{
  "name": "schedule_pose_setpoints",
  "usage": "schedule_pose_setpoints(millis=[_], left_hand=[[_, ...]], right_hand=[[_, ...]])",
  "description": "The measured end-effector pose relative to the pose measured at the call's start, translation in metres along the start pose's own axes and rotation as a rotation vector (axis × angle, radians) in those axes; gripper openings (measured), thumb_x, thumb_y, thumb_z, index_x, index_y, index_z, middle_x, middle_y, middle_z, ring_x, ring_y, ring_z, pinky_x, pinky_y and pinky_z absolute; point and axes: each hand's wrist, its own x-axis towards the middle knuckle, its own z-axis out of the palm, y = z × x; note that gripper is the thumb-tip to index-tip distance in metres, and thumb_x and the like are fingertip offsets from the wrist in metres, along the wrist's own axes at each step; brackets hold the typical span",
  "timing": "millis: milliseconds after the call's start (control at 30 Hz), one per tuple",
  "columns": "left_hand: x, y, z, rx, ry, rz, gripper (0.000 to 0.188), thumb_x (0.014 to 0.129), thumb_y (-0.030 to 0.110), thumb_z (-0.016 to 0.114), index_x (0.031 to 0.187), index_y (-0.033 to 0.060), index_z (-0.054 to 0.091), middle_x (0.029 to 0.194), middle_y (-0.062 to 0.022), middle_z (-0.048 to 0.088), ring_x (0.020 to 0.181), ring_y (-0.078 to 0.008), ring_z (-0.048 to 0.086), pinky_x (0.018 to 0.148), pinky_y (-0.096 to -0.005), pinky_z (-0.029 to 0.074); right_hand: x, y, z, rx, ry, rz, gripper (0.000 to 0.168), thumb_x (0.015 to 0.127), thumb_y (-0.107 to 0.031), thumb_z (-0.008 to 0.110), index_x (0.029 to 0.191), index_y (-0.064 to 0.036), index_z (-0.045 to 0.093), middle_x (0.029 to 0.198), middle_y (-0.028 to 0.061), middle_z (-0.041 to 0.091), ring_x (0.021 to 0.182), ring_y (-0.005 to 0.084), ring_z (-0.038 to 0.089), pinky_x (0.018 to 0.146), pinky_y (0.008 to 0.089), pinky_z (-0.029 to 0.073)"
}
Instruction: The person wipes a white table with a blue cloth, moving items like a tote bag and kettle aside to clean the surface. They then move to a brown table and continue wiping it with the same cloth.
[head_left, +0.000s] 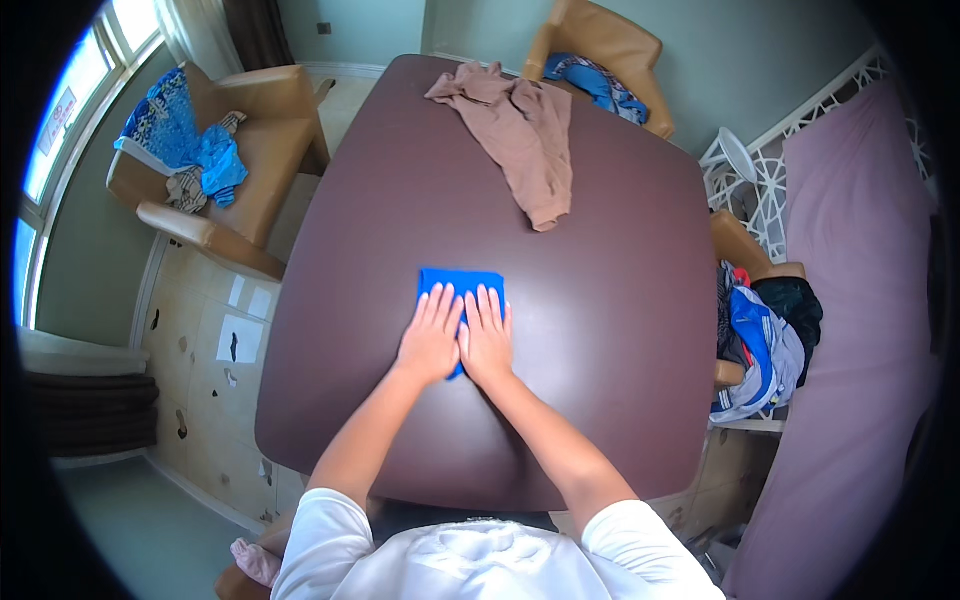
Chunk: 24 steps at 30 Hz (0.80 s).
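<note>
A folded piece of bright blue fabric (461, 277) lies flat on the dark maroon table (360, 247), a little in front of my body. My left hand (433, 330) rests palm down over its left part, fingers extended and pointing away from me. Right beside it, my right hand (487, 334) is spread flat on the right part, the thumbs close together. Neither hand grips the fabric. Much of the fabric is hidden under the palms; its far edge and a small near corner show. Farther back, a dusty-pink garment (517, 127) lies loosely across the table.
Tan armchairs stand around the table: one at left (255, 150) with blue and striped clothes (217, 161), one behind (600, 37) with blue clothing (600, 82), one at right with piled garments (757, 337). A mauve cloth (855, 300) hangs over a white lattice partition (769, 195).
</note>
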Motion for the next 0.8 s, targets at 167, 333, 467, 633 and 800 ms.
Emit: schedule_pose_setpoints(millis=[167,333,467,633,800], left_hand=[[-0.098,0.016,-0.027,-0.076,-0.023,-0.086,0.059,0.077,0.023,0.051,0.127,-0.0060,0.040,0.138,-0.0253,0.031,0.132,-0.0383,0.024,0.109,-0.0484,0.017],[-0.144,-0.031,-0.059,-0.100,-0.076,-0.222,0.061,0.077,0.023,0.051,0.130,-0.0045,0.037,0.139,-0.0265,0.028,0.133,-0.0411,0.021,0.108,-0.0518,0.016],[-0.096,-0.100,-0.072,-0.032,-0.013,-0.211,0.058,0.080,0.022,0.048,0.130,-0.0050,0.036,0.138,-0.0259,0.029,0.132,-0.0404,0.023,0.108,-0.0494,0.018],[-0.014,-0.184,-0.070,0.038,0.117,-0.105,0.057,0.079,0.019,0.048,0.130,-0.0031,0.036,0.139,-0.0222,0.030,0.132,-0.0365,0.023,0.110,-0.0456,0.018],[-0.001,-0.207,-0.059,0.097,0.154,-0.125,0.055,0.079,0.021,0.046,0.128,-0.0037,0.040,0.139,-0.0226,0.031,0.132,-0.0362,0.024,0.110,-0.0449,0.018]], right_hand=[[-0.076,-0.056,-0.013,0.004,-0.251,-0.077,0.059,0.080,-0.023,0.051,0.133,0.000,0.037,0.141,0.0218,0.028,0.134,0.0347,0.020,0.107,0.0519,0.014],[-0.062,-0.116,0.005,0.135,-0.255,-0.242,0.061,0.079,-0.022,0.053,0.132,0.002,0.036,0.141,0.0230,0.028,0.133,0.0364,0.023,0.107,0.0517,0.016],[0.017,-0.138,0.037,0.121,-0.172,-0.272,0.058,0.080,-0.021,0.050,0.131,0.002,0.036,0.139,0.0231,0.030,0.132,0.0371,0.024,0.107,0.0519,0.017],[0.123,-0.134,0.078,0.007,-0.022,-0.246,0.053,0.083,-0.023,0.048,0.130,-0.002,0.040,0.139,0.0191,0.033,0.132,0.0323,0.024,0.108,0.0490,0.017],[0.148,-0.137,0.086,0.010,-0.052,-0.245,0.050,0.085,-0.023,0.048,0.130,-0.003,0.041,0.138,0.0179,0.034,0.132,0.0312,0.024,0.108,0.0484,0.016]])
